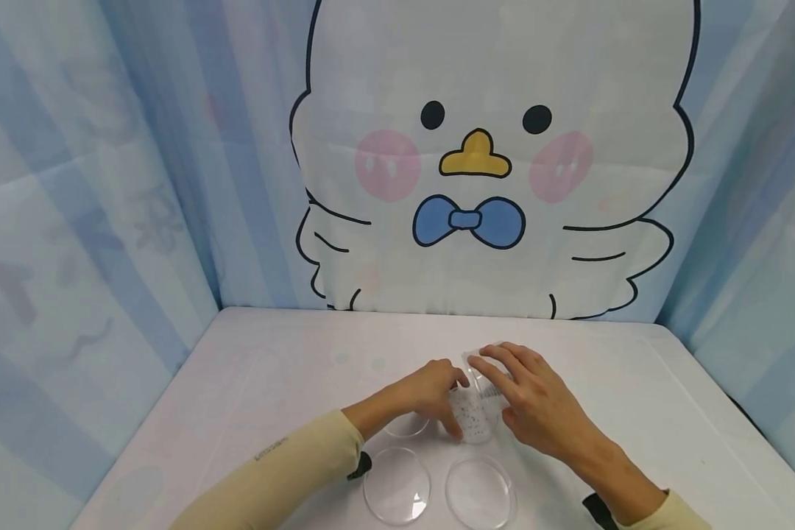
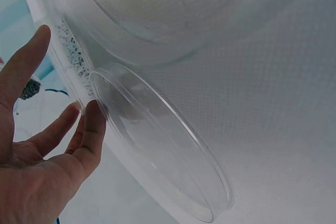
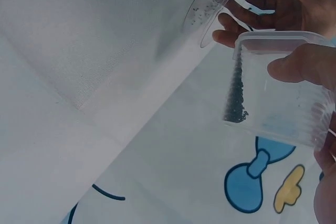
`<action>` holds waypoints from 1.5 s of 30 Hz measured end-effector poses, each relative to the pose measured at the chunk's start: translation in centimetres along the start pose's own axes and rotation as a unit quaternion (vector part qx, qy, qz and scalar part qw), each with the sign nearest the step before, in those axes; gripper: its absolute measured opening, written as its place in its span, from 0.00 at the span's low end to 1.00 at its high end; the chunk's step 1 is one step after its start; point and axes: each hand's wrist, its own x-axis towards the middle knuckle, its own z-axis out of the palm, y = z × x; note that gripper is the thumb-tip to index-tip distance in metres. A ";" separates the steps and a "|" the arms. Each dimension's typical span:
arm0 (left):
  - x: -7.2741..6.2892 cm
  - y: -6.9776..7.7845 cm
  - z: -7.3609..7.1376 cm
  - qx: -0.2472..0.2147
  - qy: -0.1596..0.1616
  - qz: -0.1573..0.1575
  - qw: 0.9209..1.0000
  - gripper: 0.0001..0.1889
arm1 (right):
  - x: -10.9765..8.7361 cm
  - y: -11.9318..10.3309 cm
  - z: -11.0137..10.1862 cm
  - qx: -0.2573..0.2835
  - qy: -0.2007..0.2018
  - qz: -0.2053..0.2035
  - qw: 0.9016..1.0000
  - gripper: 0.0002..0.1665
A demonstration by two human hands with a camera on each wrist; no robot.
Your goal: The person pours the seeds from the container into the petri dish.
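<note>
A clear round dish with scattered dark specks (image 1: 473,418) lies on the table between the hands. My left hand (image 1: 429,391) holds it at the left side, thumb and fingers spread along its rim. In my right hand (image 1: 542,403) is a clear plastic tub (image 3: 286,106), gripped by its walls. It is tilted beside and above the speckled dish, with dark granules (image 3: 237,98) gathered along one side, as the right wrist view shows. Part of the tub is hidden behind the right fingers in the head view.
Two clear round dishes, one at left (image 1: 397,486) and one at right (image 1: 480,493), lie nearer on the white table (image 1: 291,368). Another dish (image 1: 407,425) is partly hidden by the left hand. A curtain with a cartoon bird (image 1: 477,272) hangs behind the table.
</note>
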 end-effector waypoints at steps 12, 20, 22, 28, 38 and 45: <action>0.2 -0.1 0.0 0.005 -0.001 0.006 1.000 0.42 | 0.3 -0.2 0.2 0.003 0.005 -0.009 1.000 0.56; 0.1 -0.1 -0.1 0.007 0.001 0.006 1.000 0.41 | 0.3 -0.2 0.2 0.003 0.003 -0.007 1.000 0.56; 0.1 -0.1 0.0 0.008 0.002 0.006 1.000 0.41 | 0.3 -0.2 0.1 0.001 0.003 -0.006 1.000 0.57; 0.1 0.0 0.0 0.008 0.003 0.003 1.000 0.41 | 0.3 -0.1 0.1 -0.002 0.004 -0.007 1.000 0.57; 0.0 0.0 0.1 0.015 0.005 0.001 1.000 0.41 | 0.1 -0.1 0.0 -0.003 0.002 -0.006 1.000 0.57; -0.1 -0.1 0.1 0.011 0.006 0.005 1.000 0.41 | 0.2 -0.1 -0.1 -0.003 0.003 -0.009 1.000 0.56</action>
